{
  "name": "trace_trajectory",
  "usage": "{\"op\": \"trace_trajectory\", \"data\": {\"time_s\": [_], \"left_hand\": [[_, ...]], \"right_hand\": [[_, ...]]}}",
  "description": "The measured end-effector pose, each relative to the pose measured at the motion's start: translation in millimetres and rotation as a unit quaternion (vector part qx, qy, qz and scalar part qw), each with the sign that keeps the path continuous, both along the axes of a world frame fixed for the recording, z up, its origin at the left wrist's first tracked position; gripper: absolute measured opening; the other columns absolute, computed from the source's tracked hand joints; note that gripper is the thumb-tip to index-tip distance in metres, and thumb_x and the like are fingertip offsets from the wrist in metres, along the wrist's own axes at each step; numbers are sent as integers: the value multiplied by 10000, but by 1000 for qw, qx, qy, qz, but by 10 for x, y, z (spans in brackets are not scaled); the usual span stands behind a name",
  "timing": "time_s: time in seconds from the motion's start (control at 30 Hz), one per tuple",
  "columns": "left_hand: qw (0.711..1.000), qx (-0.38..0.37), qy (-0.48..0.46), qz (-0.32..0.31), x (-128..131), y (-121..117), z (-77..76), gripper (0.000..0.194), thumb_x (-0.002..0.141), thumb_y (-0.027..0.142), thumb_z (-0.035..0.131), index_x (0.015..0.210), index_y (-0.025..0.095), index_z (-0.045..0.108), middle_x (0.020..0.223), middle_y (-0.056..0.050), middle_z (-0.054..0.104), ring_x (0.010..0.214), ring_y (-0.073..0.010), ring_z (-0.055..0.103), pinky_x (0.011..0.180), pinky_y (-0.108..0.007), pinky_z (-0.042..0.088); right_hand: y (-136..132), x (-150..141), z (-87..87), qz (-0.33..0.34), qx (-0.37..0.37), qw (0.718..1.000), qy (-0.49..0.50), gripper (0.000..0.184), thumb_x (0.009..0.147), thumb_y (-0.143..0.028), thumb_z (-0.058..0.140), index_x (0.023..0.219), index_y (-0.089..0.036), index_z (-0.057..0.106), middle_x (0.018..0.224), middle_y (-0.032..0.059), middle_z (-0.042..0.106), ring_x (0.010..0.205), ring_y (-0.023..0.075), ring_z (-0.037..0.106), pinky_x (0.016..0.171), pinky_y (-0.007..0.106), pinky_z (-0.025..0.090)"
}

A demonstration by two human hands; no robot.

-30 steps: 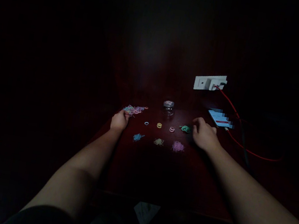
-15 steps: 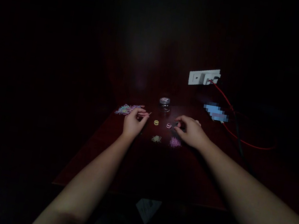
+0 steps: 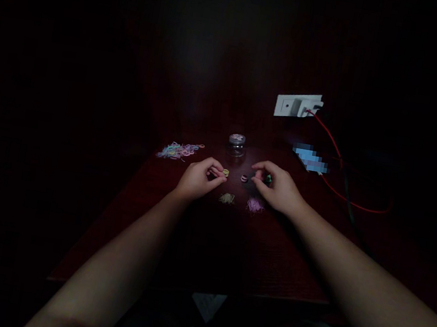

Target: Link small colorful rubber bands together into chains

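Observation:
My left hand (image 3: 202, 177) is at the left of a small yellow band loop (image 3: 226, 173), its thumb and fingers curled close together at the loop's edge. Whatever is between those fingertips is too small to make out. My right hand (image 3: 277, 187) hovers with thumb and index finger apart, just right of a small pinkish loop (image 3: 244, 179). A green bit (image 3: 269, 178) shows beneath its curled fingers; whether they touch it is unclear. Nearer to me lie a pale yellowish pile of thin bands (image 3: 226, 198) and a pink-purple pile (image 3: 255, 205).
A mixed-colour heap of bands (image 3: 178, 151) lies at the table's far left. Behind the loops stands a clear lidded jar (image 3: 236, 145). A blurred-out phone (image 3: 310, 159) at right connects by a red cable (image 3: 356, 207) to a wall socket (image 3: 289, 105). The surroundings are very dark.
My left hand has moved right, from beside the mixed heap to the yellow loop. My right hand stays near the pinkish loop, and green now shows under it. The view has shifted slightly.

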State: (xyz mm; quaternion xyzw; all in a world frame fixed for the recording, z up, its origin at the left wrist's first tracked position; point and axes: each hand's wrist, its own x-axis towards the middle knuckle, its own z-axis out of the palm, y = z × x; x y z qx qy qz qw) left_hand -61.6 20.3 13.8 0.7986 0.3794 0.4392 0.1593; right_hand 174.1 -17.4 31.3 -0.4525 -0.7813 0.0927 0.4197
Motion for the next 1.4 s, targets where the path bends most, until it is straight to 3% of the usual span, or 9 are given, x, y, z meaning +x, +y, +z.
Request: {"op": "trace_trajectory", "data": {"time_s": [0.1,0.23,0.37,0.53,1.4], "left_hand": [[1000,-1,-11,-28,58,2,-23,182,736,223,703,874,186,590,819,-12,713,766,-134,684,714,-260,524],[999,-9,-33,-41,84,-17,-40,198,731,238,715,871,186,586,820,-15,712,773,-139,688,712,-263,536],[998,-11,-41,-57,97,-23,-42,187,747,240,699,882,181,584,847,-27,710,789,-137,686,726,-265,553],[997,-1,-28,-72,136,-50,-15,183,744,221,696,881,178,583,861,-31,714,798,-135,683,735,-268,562],[997,11,-6,-72,144,-74,-12,204,739,245,707,879,170,579,796,-16,677,730,-117,649,676,-247,532]], "right_hand": [[-16,-214,66,4,-17,1000,9,278,792,-186,574,1070,-179,575,823,21,648,704,142,578,698,278,441],[50,-338,-25,-6,-66,998,13,307,760,-159,601,1066,-169,585,843,35,641,713,149,574,691,289,453],[76,-288,-154,47,-28,998,16,229,782,-177,597,1007,-164,637,806,32,620,732,151,559,704,295,457],[67,-264,-151,53,7,998,41,167,796,-184,600,947,-156,667,774,37,611,725,150,558,670,281,446],[58,-264,-158,58,-1,997,54,96,798,-215,591,804,-165,673,754,40,619,704,145,558,675,286,440]]}}
